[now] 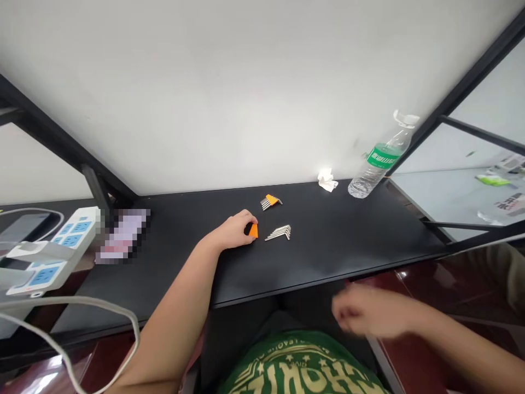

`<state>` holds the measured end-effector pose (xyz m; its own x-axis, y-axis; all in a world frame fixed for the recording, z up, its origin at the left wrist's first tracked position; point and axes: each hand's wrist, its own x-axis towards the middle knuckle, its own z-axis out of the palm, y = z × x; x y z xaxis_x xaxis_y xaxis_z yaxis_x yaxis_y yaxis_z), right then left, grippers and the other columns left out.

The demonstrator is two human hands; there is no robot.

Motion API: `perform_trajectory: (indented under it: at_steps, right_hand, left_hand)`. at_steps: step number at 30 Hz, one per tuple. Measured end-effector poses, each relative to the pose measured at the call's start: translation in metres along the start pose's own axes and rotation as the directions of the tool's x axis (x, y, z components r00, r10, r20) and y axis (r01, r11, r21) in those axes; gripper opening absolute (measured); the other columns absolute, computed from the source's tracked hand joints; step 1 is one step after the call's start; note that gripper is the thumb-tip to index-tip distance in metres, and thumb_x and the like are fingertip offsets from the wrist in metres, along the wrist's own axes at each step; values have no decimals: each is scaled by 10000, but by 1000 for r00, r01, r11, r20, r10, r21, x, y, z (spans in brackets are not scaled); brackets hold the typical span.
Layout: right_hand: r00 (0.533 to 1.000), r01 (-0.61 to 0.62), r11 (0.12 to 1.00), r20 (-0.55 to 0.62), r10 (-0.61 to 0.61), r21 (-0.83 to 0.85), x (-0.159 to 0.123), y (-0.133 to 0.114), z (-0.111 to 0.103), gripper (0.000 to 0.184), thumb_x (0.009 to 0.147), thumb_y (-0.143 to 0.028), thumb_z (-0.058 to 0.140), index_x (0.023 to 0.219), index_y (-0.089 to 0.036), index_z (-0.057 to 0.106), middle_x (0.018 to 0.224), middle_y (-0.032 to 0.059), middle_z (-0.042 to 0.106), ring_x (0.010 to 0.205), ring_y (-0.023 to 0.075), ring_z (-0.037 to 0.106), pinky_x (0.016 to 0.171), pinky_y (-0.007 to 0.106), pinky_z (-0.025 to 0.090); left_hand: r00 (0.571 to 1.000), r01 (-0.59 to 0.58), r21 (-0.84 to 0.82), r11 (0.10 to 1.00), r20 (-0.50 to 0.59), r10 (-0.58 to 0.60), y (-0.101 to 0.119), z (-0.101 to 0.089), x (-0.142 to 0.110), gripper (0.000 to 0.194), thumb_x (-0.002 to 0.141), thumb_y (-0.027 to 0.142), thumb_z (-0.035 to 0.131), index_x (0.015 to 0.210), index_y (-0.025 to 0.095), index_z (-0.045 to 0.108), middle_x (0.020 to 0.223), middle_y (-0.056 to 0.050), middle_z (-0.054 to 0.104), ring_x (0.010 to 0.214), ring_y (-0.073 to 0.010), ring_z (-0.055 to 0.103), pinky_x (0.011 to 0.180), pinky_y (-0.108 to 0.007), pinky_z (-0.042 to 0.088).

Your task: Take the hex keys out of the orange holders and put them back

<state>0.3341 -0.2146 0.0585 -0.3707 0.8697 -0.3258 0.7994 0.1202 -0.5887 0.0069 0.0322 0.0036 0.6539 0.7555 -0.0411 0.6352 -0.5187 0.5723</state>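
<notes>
My left hand (235, 232) rests on the black table with thumb and fingertips pinching a small orange holder (254, 231). Just right of it lies a fanned row of bare silver hex keys (279, 233). Farther back is a second orange holder (272, 200) with several hex keys set in it. My right hand (365, 309) hangs off the front edge of the table, blurred by motion, its fingers curled; whether it holds anything does not show.
A large clear bottle (375, 164) with a green label and a crumpled white tissue (327, 179) stand at the back right. Left are a pixelated packet (123, 235), a white power strip (61, 249) and a looping white cable (133, 323). Black frame bars flank the table (328, 251).
</notes>
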Motion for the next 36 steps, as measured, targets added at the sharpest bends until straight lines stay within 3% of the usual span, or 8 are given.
perform_trajectory:
  at_steps: [2,5,9,16,22,27,32,36]
  right_hand:
    - [983,81,997,-168,-79,3,43,2,-13,163,1009,-217,609,902,-223,732,868,21,718,773,167,660,715,287,507]
    - [882,65,981,-449,-141,-181,112,-1,-14,206,1051,-203,539,1018,-214,742,1055,66,705,864,175,643,770,299,474]
    - [902,66,914,-368,-227,-401,159,-5,13,232,1090,-246,519,1139,-210,743,1144,74,666,859,167,634,703,285,435]
    - [928,11,856,-315,-202,-517,166,-7,34,306,1106,-174,418,1115,-178,724,1144,110,663,952,219,651,617,299,397]
    - [964,0,812,-216,-155,-583,171,-25,22,249,1005,-100,511,1113,-154,730,1175,139,677,808,211,663,601,318,400]
    - [981,98,849,-95,-172,-519,174,-34,1,103,905,-134,632,952,-180,711,1051,101,702,779,205,657,604,312,371]
    - [881,264,928,-324,-343,-265,183,-13,-24,140,846,-171,649,780,-213,533,870,19,647,748,161,572,641,284,358]
    - [843,354,935,-433,-317,5,191,4,-28,91,889,-203,593,831,-233,531,766,-22,620,663,150,535,647,281,371]
  left_hand:
    - [999,23,-4,1000,-21,-24,-1,1,-1,386,709,338,770,1083,248,746,1177,-75,677,879,-248,658,720,-332,538]
    - [997,48,-47,998,-54,-51,-2,4,-1,427,707,327,777,1116,233,699,1020,-53,677,844,-240,658,703,-328,527]
    - [993,49,-213,976,-94,-71,-5,10,1,495,744,277,755,1211,227,600,905,-5,651,800,-207,645,719,-329,538]
    - [962,-149,-564,812,-272,-12,2,20,8,559,789,261,796,1272,224,518,1124,-58,691,927,-177,694,844,-337,593]
    - [952,-192,-713,674,-303,-50,4,25,16,602,757,280,885,1267,205,574,1201,-100,691,982,-191,712,919,-383,621]
    - [933,-232,-748,622,-352,-76,0,26,18,637,723,287,930,1256,210,589,1194,-96,683,1015,-206,716,930,-394,626]
    - [919,-266,-715,646,-390,-54,3,25,16,618,746,297,924,1262,206,596,1179,-97,692,1048,-216,719,977,-408,614]
    - [941,-244,-681,691,-338,0,13,30,13,612,762,274,905,1291,202,605,1167,-90,693,999,-198,715,975,-412,618]
